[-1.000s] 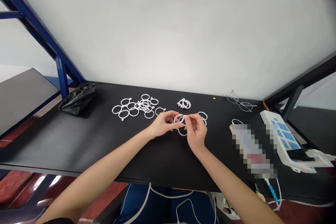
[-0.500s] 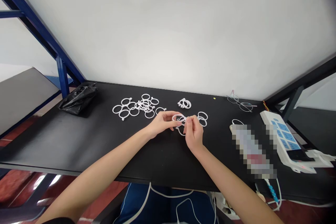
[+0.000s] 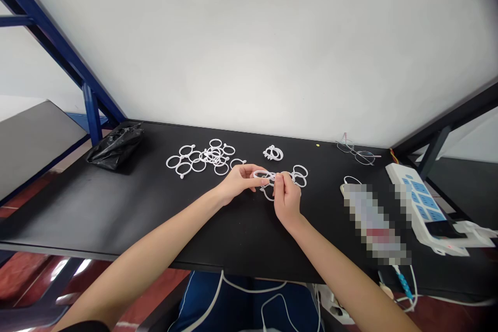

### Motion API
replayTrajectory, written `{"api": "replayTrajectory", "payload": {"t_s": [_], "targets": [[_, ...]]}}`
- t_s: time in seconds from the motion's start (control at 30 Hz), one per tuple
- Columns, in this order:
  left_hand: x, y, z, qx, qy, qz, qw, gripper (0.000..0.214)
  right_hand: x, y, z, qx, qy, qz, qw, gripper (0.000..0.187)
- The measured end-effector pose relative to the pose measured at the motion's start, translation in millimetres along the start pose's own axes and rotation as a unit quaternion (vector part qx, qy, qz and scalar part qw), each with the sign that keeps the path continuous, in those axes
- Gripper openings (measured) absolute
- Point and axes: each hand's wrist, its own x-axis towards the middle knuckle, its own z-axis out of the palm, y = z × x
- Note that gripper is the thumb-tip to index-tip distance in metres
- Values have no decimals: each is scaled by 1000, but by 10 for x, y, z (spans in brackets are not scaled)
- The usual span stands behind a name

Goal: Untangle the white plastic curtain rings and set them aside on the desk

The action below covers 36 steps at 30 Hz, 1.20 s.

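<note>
Between both hands is a white plastic ring (image 3: 261, 173), gripped on its left by my left hand (image 3: 241, 182) and pinched at its right end by my right hand (image 3: 287, 196). The fingers of both hands are closed and partly cover it. More white rings (image 3: 300, 172) lie on the table just beyond and under my right hand. To the left of my hands spreads a loose pile of white rings (image 3: 198, 161) with small knobs, several of them overlapping. A small bunched cluster of rings (image 3: 274, 153) sits behind my hands.
A black plastic bag (image 3: 116, 146) lies at the table's left end. Toward the right are eyeglasses (image 3: 364, 157), a blurred-out phone (image 3: 373, 223) with a cable, and a white power strip (image 3: 422, 205). A white wall (image 3: 249, 52) rises behind the black table (image 3: 155, 192).
The held ring has tilted flatter and shifted slightly left between my fingers. Both hands stay in nearly the same place; the other rings have not moved.
</note>
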Motion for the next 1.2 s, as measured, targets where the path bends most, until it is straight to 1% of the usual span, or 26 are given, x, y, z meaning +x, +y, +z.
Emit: {"api": "replayTrajectory", "payload": {"t_s": [0.2, 0.4, 0.5, 0.53, 0.57, 0.63, 0.7, 0.77, 0.83, 0.9, 0.97, 1.0, 1.1, 1.2], "targets": [[-13, 21, -9, -1, 1, -1, 1000, 36, -10, 11, -1, 5, -10, -9, 1000, 31], [-20, -15, 30, -49, 9, 0, 999, 30, -6, -20, 0, 15, -21, -18, 1000, 31], [-2, -54, 59, -91, 17, -7, 996, 24, -45, -91, 21, 11, -53, -60, 997, 31], [2, -59, 68, -102, 20, -8, 995, 27, -59, -115, 33, 1, -74, -86, 994, 30], [2, -60, 78, -109, 24, -7, 994, 31, -69, -134, 47, -7, -77, -96, 992, 30], [-7, -45, 101, -108, 31, -3, 994, 33, -73, -150, 70, -26, -76, -86, 993, 29], [-26, -18, 126, -96, 41, 3, 995, 31, -58, -138, 78, -35, -66, -64, 995, 30], [-44, 4, 145, -93, 50, 7, 994, 31, -35, -115, 68, -33, -55, -52, 997, 31], [-51, 11, 149, -108, 50, 8, 993, 32, -18, -101, 49, -22, -49, -54, 997, 30], [-46, 1, 138, -128, 51, 6, 990, 33, -8, -102, 32, -2, -49, -65, 997, 23], [-30, -18, 117, -150, 59, 2, 987, 34, -2, -112, 27, 22, -47, -76, 996, 11], [-21, -28, 106, -162, 65, 0, 985, 35, 0, -116, 31, 34, -43, -83, 995, 10], [1, -48, 84, -188, 69, -9, 980, 34, 2, -109, 50, 61, -35, -100, 992, 14], [5, -42, 79, -192, 50, -19, 980, 33, 2, -87, 59, 80, -29, -114, 990, 22]]}}
